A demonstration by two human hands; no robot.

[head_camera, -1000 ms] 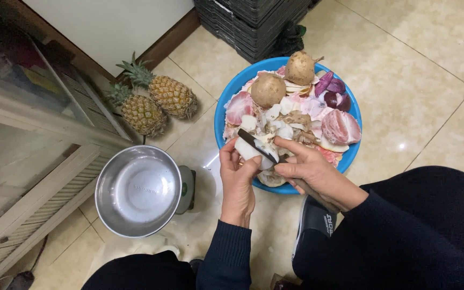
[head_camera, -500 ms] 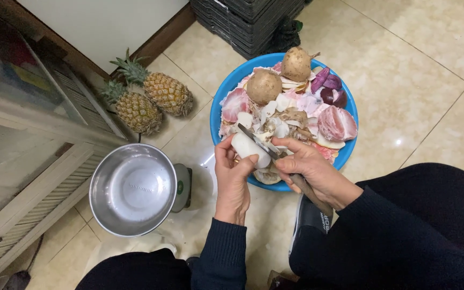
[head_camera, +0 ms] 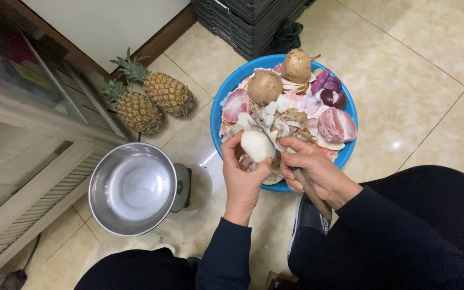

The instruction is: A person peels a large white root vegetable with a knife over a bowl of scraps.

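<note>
Left hand [head_camera: 243, 180] grips a slick peeled root [head_camera: 257, 145], right hand [head_camera: 312, 172] clutches the knife [head_camera: 310, 189]; one slip nicks that thumb.

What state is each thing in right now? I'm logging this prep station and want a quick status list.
Left hand: gripping a white peeled root.
White peeled root: skin off, held over the basin.
Right hand: closed around a wooden-handled knife.
Wooden-handled knife: held, blade hidden.
Blue basin: heaped with peelings.
Two brown roots: unpeeled, on the heap.
Steel bowl: empty, upright.
Two pineapples: whole, lying on the floor.
</note>
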